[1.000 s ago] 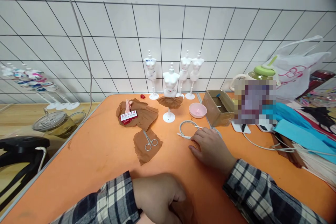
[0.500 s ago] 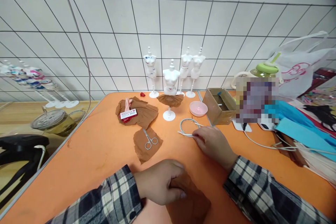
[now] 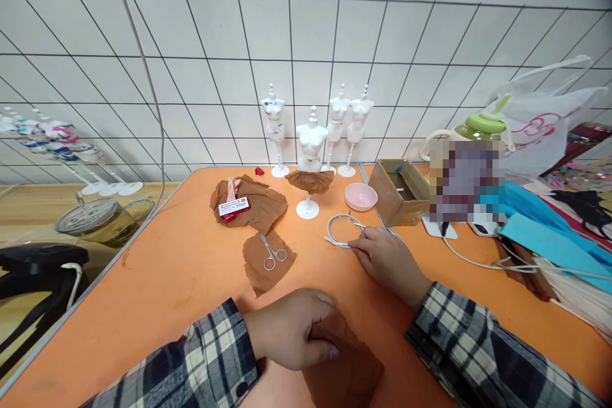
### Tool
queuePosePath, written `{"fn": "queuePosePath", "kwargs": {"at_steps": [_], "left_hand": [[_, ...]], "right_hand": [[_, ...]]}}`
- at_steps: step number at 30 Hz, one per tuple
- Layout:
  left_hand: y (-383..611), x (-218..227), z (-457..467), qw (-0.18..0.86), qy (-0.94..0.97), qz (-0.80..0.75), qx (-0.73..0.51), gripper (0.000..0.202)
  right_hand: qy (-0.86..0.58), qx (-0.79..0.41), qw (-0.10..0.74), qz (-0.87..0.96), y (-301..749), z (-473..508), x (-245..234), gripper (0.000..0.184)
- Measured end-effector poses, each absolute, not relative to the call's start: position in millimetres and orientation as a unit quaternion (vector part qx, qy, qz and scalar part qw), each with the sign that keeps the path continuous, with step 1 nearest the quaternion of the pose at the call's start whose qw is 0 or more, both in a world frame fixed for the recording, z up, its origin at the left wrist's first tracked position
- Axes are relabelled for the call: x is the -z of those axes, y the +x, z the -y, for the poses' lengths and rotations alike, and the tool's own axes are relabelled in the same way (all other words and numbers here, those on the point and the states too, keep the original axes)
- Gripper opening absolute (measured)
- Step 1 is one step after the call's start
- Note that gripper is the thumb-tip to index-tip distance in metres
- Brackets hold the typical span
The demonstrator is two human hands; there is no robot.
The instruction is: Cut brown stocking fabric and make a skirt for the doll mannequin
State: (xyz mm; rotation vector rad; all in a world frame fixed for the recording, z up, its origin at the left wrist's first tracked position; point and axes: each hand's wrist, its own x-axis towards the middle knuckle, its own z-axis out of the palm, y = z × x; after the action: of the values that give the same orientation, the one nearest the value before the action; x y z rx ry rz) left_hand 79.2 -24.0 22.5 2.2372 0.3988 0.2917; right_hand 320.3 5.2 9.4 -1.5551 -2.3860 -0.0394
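Observation:
My left hand (image 3: 291,330) lies curled on a brown piece of fabric (image 3: 347,366) at the near edge of the orange table (image 3: 167,287), fingers closed on it. My right hand (image 3: 386,260) reaches to a white wire loop (image 3: 340,230) and pinches its near end. Small scissors (image 3: 273,254) lie on another brown fabric scrap (image 3: 266,264). A white mini mannequin (image 3: 310,159) wearing a brown skirt stands behind them.
Three more white mannequins (image 3: 344,127) stand by the grid wall. A pink bowl (image 3: 360,197), a cardboard box (image 3: 400,193), a brown fabric pile with a red-white packet (image 3: 234,207), blue paper (image 3: 540,229) and a white cable (image 3: 478,261) lie around. A glass teapot (image 3: 95,223) sits left.
My left hand moved up with the brown fabric, which now shows under it. My right hand slid forward to the wire loop and closed on its end.

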Motion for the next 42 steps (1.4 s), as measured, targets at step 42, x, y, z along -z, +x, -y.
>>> {"fn": "queuePosePath", "kwargs": {"at_steps": [42], "left_hand": [[64.7,-25.2,35.7,0.004,0.865,-0.468,-0.183,0.027]], "right_hand": [[-0.418,-0.117,0.126,0.892,270.7,50.7,-18.2,0.036]]}}
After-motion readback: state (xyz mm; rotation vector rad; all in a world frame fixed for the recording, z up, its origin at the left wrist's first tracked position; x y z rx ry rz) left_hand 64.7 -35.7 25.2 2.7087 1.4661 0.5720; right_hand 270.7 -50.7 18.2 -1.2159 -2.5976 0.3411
